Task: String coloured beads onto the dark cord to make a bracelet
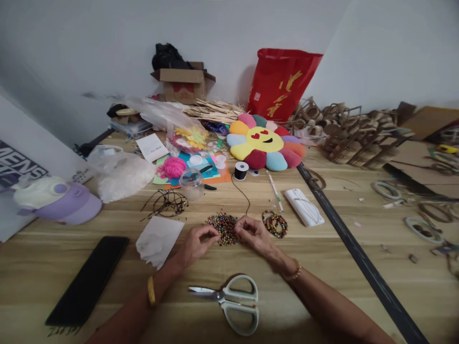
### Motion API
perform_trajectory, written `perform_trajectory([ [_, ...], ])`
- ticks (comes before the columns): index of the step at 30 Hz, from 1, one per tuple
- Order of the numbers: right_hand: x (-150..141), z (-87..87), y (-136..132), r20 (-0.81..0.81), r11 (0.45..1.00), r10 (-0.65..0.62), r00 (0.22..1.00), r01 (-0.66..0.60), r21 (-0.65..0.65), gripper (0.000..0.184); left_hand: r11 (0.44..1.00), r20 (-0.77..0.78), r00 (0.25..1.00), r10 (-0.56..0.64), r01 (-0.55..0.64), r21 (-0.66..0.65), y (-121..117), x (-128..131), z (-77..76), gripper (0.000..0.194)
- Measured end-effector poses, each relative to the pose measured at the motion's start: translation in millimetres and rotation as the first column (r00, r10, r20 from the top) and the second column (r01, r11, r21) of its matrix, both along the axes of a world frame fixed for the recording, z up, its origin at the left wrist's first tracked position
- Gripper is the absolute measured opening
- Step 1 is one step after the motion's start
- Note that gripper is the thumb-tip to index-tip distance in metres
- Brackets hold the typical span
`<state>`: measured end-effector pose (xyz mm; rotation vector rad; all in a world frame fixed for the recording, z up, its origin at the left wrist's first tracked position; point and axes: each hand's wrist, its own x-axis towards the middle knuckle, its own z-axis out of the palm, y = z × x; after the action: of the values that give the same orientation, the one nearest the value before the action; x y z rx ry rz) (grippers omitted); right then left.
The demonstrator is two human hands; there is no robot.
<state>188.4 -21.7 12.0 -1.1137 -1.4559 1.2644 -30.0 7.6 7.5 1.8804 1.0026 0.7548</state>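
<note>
Multicoloured beads (225,229) lie in a loose, roughly round heap on the desk (344,267), between the two hands. The heap points no particular way and shows no clear long axis. The black cord (248,203) does have one: it runs in a slack curve from the upright spool (241,173), beyond the heap, towards the wearer and slightly right, passing out of sight behind the right hand (255,235).

Right fingers are pressed together at the heap's right edge; what they pinch, if anything, cannot be told. Left fingers, of the left hand (195,246), curl at the near left edge, thumb and forefinger tips close; whether they meet on a bead is too small to tell.

Likely faults: a sideways brush of either hand could scatter the unwalled heap, round beads rolling readily on a smooth surface; a tug on the cord could topple the spool.

Farther out, bead loops (264,220) lie just right of the right hand. Scissors (218,296) lie nearer the wearer, blades pointing left, long axis crosswise; a forearm drawn back might catch them.
</note>
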Motion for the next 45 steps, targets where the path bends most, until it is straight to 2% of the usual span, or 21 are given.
perform_trajectory([
  [7,23,24.6,6,0.123,0.992,0.122,0.985,-0.119,-0.027,0.04,0.993,-0.046,0.999,-0.003,0.008,0.114,-1,-1,-1.7,0.011],
  [17,46,58.4,-2,0.124,0.96,0.278,0.953,-0.273,-0.057,0.031,0.994,-0.083,0.996,0.033,-0.024,0.109,0,-5,2.2,0.011],
  [20,39,57.4,-5,0.189,0.939,0.343,0.92,-0.336,-0.069,0.029,0.991,-0.1,0.995,0.022,-0.008,0.137,1,-6,1.4,0.011],
  [24,18,40.0,-10,0.369,0.9,0.425,0.826,-0.428,-0.077,0.016,0.976,-0.147,0.989,0.003,0.029,0.215,1,-7,0.9,0.011],
  [25,13,34.7,-11,0.407,0.908,0.395,0.824,-0.417,-0.038,0.014,0.971,-0.154,0.988,-0.007,0.043,0.236,1,-7,0.4,0.012],
  [28,0,20.1,-15,0.522,0.933,0.201,0.829,-0.324,0.155,0.014,0.952,-0.16,0.986,-0.034,0.081,0.296,2,-8,-3.6,0.014],
  [31,-7,7.8,-17,0.571,0.893,0.049,0.82,-0.292,0.342,0.019,0.937,-0.142,0.989,-0.043,0.089,0.337,3,-8,-9.2,0.016],
  [35,-14,-5.4,-19,0.556,0.824,-0.066,0.828,-0.269,0.498,0.018,0.922,-0.118,0.987,-0.11,0.146,0.36,0,-6,-9.8,0.011],
  [38,-18,-10.8,-21,0.547,0.782,-0.1,0.831,-0.274,0.56,0.016,0.909,-0.122,0.978,-0.171,0.205,0.364,-4,-5,-4.9,0.014],
  [45,-20,-16.9,-22,0.541,0.76,-0.146,0.828,-0.257,0.598,0.015,0.908,-0.151,0.97,-0.189,0.231,0.35,-7,-3,-4.3,0.012],
])
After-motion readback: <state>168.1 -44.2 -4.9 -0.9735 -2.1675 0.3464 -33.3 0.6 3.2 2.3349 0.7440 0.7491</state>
